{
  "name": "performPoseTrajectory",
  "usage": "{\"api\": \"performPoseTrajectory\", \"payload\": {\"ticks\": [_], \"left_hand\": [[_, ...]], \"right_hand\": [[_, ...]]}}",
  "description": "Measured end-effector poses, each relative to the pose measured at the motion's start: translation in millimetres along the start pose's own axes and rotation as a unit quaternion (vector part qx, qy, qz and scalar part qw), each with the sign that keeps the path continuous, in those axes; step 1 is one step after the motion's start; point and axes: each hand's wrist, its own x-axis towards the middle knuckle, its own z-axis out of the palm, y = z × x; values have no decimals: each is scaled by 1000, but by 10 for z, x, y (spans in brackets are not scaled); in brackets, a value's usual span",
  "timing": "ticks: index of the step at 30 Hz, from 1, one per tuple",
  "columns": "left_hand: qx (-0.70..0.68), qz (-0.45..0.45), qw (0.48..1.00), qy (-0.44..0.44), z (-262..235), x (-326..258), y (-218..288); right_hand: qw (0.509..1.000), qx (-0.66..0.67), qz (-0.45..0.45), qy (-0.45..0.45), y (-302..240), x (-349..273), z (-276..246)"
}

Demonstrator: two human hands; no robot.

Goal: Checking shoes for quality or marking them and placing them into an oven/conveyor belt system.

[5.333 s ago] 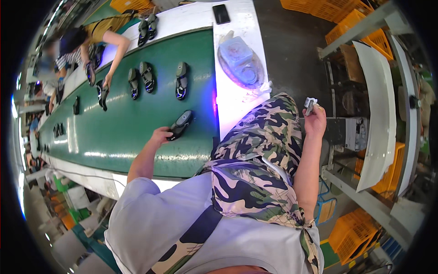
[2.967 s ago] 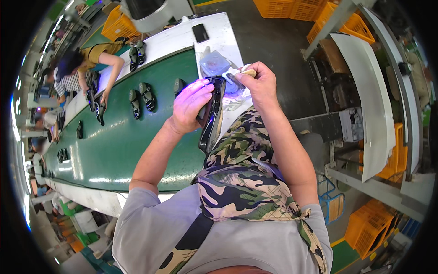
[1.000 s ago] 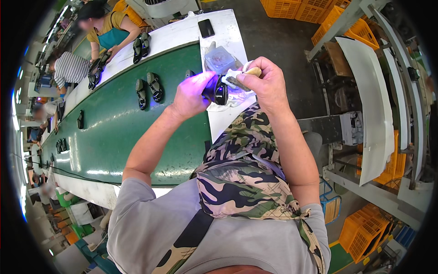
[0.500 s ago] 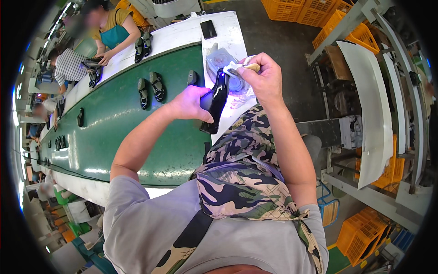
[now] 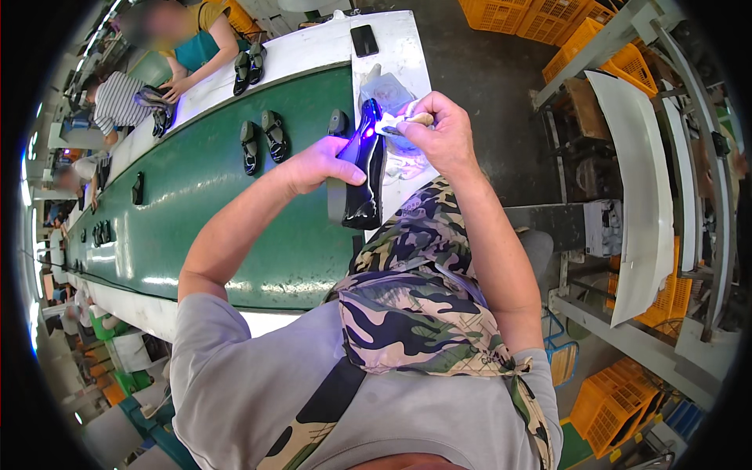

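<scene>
- The left hand point(image 5: 325, 166) is closed around a glossy black shoe point(image 5: 362, 184), held upright above the middle of the frame, over the near edge of the green conveyor belt point(image 5: 204, 204).
- The right hand point(image 5: 442, 133) is closed on a small brush with a wooden handle point(image 5: 409, 121); its tip touches the top of the shoe, where violet light glows on the surface.
- To do this well, I judge the left hand should keep the shoe steady and turn it slowly while the brush works in short, even strokes along the lit part, touching no more than it needs to.
- Just behind the shoe, on the white worktop point(image 5: 407, 47), stands a clear plastic container point(image 5: 385, 90), close enough for the brush to reach.
- A dark phone point(image 5: 364, 39) lies further up the worktop, near the upper edge.
- More black shoes ride the belt: a pair point(image 5: 262, 139) in the upper middle and a single one point(image 5: 338, 122) just beside the left hand.
- In the upper left, other people point(image 5: 200, 43) handle shoes at the far side of the belt.
- Yellow crates point(image 5: 533, 19) and a metal rack point(image 5: 666, 172) fill the right side, well apart from the hands; nothing blocks the brush.
</scene>
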Motion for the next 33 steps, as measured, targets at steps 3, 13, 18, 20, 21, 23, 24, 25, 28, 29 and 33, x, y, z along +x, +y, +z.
{"api": "performPoseTrajectory", "payload": {"ticks": [3,13,18,20,21,23,24,25,28,29,33], "left_hand": [[-97,3,995,0,30,-28,73],[-180,13,982,49,-89,38,-24],[-195,14,979,63,-120,57,-83],[-209,14,976,65,-116,83,-110],[-208,13,976,64,-117,99,-135],[-245,2,967,66,-117,134,-201],[-245,1,967,66,-113,148,-231],[-267,-3,962,62,-103,164,-249],[-312,-16,948,63,-37,184,-262],[-334,-24,940,68,-7,187,-257],[-372,-12,927,51,117,228,-299]], "right_hand": [[999,28,-3,-24,16,-38,40],[989,100,64,-85,55,-132,74],[988,91,74,-100,-27,-159,45],[991,67,64,-101,-21,-162,17],[991,67,64,-99,-21,-172,2],[992,33,61,-103,-49,-201,-23],[992,34,61,-102,-66,-218,-39],[992,25,60,-105,-102,-227,-58],[994,14,32,-105,-110,-253,-107],[995,12,6,-102,-112,-261,-119],[995,25,-28,-93,-113,-306,-156]]}}
